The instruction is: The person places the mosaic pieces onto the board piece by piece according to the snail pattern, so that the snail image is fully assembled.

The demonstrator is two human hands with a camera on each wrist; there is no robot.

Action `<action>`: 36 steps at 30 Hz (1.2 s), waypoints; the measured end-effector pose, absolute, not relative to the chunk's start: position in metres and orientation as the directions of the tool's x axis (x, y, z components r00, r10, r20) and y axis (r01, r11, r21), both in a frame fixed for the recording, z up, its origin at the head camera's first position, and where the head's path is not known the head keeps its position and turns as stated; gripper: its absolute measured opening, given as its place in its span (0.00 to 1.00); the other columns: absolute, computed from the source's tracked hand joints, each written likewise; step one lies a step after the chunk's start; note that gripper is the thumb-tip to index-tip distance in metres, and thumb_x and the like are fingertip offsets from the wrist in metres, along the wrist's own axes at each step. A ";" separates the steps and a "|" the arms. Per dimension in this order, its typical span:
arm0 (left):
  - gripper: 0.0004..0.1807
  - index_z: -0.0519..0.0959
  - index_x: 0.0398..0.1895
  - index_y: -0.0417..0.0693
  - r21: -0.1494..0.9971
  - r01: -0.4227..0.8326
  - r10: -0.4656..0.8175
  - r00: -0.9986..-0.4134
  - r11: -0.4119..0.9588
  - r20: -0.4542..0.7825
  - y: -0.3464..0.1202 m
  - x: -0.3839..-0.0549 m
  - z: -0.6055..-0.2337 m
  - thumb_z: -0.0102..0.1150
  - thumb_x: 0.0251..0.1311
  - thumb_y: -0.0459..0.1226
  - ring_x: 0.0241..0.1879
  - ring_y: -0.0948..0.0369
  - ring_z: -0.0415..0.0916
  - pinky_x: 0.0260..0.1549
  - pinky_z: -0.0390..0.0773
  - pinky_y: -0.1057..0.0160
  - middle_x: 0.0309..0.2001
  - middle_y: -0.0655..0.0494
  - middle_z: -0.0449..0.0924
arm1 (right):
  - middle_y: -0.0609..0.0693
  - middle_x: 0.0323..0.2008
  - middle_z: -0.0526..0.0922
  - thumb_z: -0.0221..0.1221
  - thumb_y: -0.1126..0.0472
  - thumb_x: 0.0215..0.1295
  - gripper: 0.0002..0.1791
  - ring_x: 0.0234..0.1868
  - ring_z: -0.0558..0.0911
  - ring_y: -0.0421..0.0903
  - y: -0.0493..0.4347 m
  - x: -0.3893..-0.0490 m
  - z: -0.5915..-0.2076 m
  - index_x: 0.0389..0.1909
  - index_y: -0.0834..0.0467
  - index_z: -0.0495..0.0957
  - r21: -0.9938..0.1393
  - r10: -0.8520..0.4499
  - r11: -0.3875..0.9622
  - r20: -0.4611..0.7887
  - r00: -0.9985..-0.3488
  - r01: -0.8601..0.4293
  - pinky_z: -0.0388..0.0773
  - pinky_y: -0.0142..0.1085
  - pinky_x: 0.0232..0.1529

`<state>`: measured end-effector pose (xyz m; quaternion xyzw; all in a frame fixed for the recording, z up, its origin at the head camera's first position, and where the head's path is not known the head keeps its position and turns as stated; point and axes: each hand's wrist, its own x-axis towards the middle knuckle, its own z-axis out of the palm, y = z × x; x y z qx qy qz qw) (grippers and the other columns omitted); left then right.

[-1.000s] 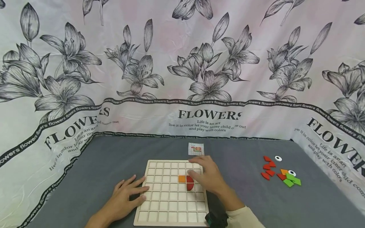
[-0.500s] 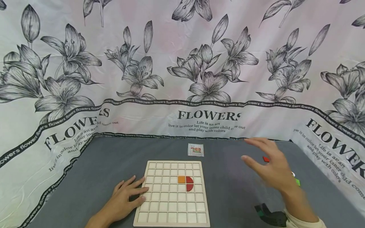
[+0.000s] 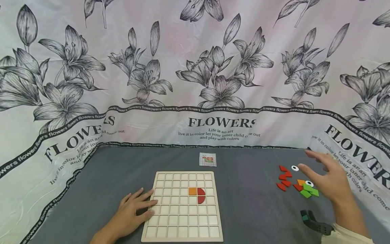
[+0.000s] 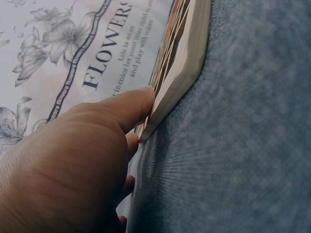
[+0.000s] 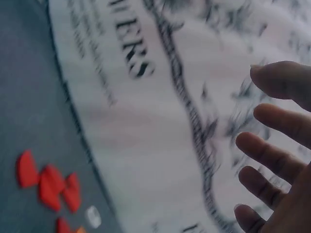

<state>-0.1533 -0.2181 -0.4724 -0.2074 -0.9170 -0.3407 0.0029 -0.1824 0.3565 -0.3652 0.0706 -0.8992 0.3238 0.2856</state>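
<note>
A pale wooden grid board [image 3: 175, 220] lies on the grey cloth. In its upper right part sit an orange square tile [image 3: 192, 191] and two red quarter-round tiles [image 3: 201, 200] that together form a half disc. My left hand [image 3: 129, 211] rests against the board's left edge, thumb and fingertips touching the rim; the left wrist view shows the thumb [image 4: 138, 104] on the side of the frame. Over at the right, my right hand [image 3: 330, 176] hovers with spread fingers and nothing in them, beside loose red pieces [image 3: 285, 183], green pieces [image 3: 307, 191] and white rings [image 3: 295, 168].
Behind the board lies a small picture card [image 3: 208, 159] with a coloured pattern on a grid. A flower-printed curtain [image 3: 219, 128] borders the grey cloth [image 3: 248, 203] at the back and sides. An orange piece [image 3: 301, 182] is among the loose ones.
My right hand has left the board and swung right, passing over the loose pieces to their right side. The left hand has stayed at the board's edge.
</note>
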 end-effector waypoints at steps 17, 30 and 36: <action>0.22 0.82 0.56 0.57 0.631 0.367 0.363 -0.921 0.683 0.143 -0.217 -0.151 -0.471 0.57 0.64 0.54 0.69 0.39 0.51 0.59 0.39 0.30 0.68 0.53 0.65 | 0.71 0.54 0.71 0.58 0.49 0.69 0.29 0.51 0.68 0.71 0.405 -0.207 -0.447 0.59 0.69 0.72 -0.507 0.193 0.862 0.313 -0.930 0.008 0.65 0.64 0.42; 0.22 0.82 0.56 0.57 0.629 0.371 0.368 -0.919 0.683 0.143 -0.216 -0.153 -0.471 0.57 0.64 0.54 0.69 0.40 0.50 0.59 0.39 0.31 0.68 0.54 0.65 | 0.75 0.56 0.68 0.54 0.47 0.71 0.30 0.52 0.59 0.80 0.410 -0.209 -0.456 0.60 0.68 0.71 -0.463 0.133 0.886 0.216 -0.967 0.018 0.55 0.70 0.38; 0.22 0.82 0.56 0.58 0.633 0.365 0.366 -0.921 0.682 0.136 -0.216 -0.152 -0.471 0.57 0.64 0.54 0.69 0.40 0.50 0.59 0.38 0.31 0.68 0.54 0.65 | 0.74 0.55 0.71 0.56 0.51 0.70 0.25 0.51 0.62 0.77 0.404 -0.209 -0.461 0.57 0.67 0.74 -0.451 0.099 0.892 0.274 -0.957 -0.037 0.56 0.67 0.35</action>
